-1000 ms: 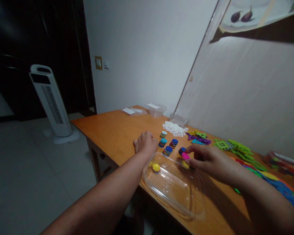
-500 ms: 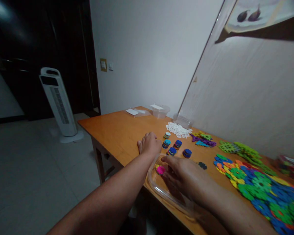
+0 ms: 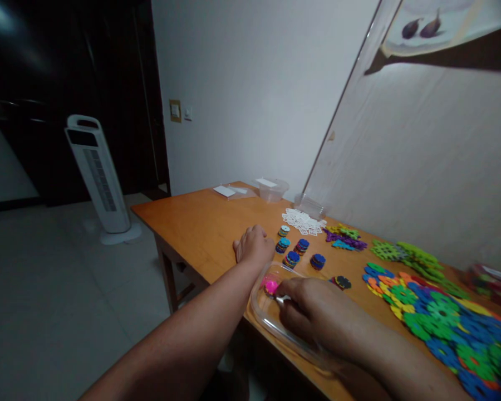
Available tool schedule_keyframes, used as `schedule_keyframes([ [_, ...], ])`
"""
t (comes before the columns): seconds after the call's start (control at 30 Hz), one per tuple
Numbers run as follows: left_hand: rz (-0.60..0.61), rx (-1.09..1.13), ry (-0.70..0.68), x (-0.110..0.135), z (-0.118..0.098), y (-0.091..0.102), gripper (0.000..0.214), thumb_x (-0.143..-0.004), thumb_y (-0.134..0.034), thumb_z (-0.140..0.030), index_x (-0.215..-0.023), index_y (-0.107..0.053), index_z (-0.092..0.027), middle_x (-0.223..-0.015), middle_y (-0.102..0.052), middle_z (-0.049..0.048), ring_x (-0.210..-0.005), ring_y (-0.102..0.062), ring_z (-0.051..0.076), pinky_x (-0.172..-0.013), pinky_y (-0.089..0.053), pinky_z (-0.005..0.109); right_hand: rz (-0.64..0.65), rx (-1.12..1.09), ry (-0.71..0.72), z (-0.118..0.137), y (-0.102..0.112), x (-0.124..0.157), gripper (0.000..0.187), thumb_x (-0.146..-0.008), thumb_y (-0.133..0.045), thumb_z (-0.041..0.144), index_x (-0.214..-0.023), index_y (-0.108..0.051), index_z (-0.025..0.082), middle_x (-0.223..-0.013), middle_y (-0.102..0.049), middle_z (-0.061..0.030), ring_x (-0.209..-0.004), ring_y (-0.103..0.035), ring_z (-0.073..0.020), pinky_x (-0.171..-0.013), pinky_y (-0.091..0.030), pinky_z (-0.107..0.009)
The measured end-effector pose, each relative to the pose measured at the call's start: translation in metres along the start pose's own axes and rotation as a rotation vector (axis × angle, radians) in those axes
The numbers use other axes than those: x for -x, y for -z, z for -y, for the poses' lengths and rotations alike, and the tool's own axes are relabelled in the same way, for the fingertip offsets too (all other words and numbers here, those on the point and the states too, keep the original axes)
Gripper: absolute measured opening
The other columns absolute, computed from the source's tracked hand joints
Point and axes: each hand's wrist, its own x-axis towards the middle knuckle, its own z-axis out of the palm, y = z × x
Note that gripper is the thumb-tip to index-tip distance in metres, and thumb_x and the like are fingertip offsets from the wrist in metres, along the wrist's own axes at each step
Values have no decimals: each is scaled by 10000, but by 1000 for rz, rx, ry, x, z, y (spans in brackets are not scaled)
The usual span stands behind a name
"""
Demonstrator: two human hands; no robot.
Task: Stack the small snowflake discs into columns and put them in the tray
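Observation:
My left hand (image 3: 254,245) rests on the wooden table (image 3: 200,228) as a loose fist, just left of the small stacks of coloured discs (image 3: 294,252). My right hand (image 3: 309,309) lies curled inside the clear plastic container (image 3: 267,314) at the table's near edge. Its fingertips touch a pink disc (image 3: 271,286) at the container's far left end. Whether the fingers still pinch that disc is unclear.
A white lattice piece (image 3: 304,221), purple and green pieces (image 3: 345,236), green pieces (image 3: 409,254) and a wide spread of multicoloured flower pieces (image 3: 442,314) line the table along the wall. Clear tubs (image 3: 271,189) stand at the far end. A white tower fan (image 3: 98,178) stands on the floor at left.
My right hand carried a pink disc from beside the stacks leftward into the clear container and has lowered it to the far left end. The left hand stayed put.

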Motion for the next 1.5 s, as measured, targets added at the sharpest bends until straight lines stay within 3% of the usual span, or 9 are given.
schedule_keyframes([
  [0.1,0,7,-5,0,0,0,144,-830,-512,-265,-938,-607,-269,-1099,-679,39,-1093,-604,237,-912,-397,423,-43,-20,3,-6,9,4,173,-852,-485,166,-813,-649,200,-761,-699,-29,-650,-593,-139,-572,-327,-241],
  [0.27,7,3,6,0,-1,1,154,-831,-503,-264,-942,-610,-275,-1097,-679,43,-1094,-604,243,-916,-395,429,-272,-51,-61,-45,38,17,191,-914,-469,249,-928,-657,214,-777,-687,-22,-698,-604,-150,-614,-384,-252],
  [0.37,16,-7,6,-1,0,1,170,-834,-502,-267,-960,-615,-276,-1112,-676,51,-1100,-602,241,-924,-392,420,-269,-70,-193,-78,45,22,217,-912,-502,317,-1012,-667,219,-731,-682,-11,-626,-592,-144,-570,-391,-252],
  [0.53,21,-12,4,-1,0,2,179,-833,-504,-269,-976,-612,-278,-1132,-671,50,-1115,-596,241,-935,-386,416,-122,-146,-266,-111,32,20,285,-865,-586,402,-1036,-705,208,-800,-736,-34,-676,-636,-172,-586,-426,-267],
  [0.73,18,-14,17,-1,-2,4,156,-833,-502,-262,-951,-604,-273,-1118,-674,51,-1105,-599,242,-929,-380,417,-61,-211,-232,-113,24,14,303,-803,-661,397,-1039,-734,222,-860,-757,-29,-761,-671,-202,-649,-461,-279],
  [1.2,-8,6,-5,-2,2,-1,158,-816,-514,-262,-952,-595,-275,-1100,-681,44,-1083,-607,242,-903,-383,421,-66,-213,-208,-115,19,12,308,-794,-676,477,-946,-753,220,-709,-698,-19,-637,-586,-167,-560,-401,-253],
  [1.37,-7,-5,-6,-3,3,-2,162,-823,-518,-274,-963,-597,-269,-1094,-679,51,-1081,-605,246,-897,-381,411,-118,-161,-230,-122,27,15,341,-837,-632,457,-1062,-720,215,-630,-592,2,-564,-508,-138,-506,-326,-247],
  [1.5,-2,-3,-2,-2,2,-2,145,-821,-521,-262,-942,-600,-263,-1093,-679,50,-1076,-606,245,-905,-377,418,-156,-138,-195,-99,37,20,385,-891,-568,471,-1154,-671,209,-604,-523,18,-538,-470,-129,-483,-288,-250],
])
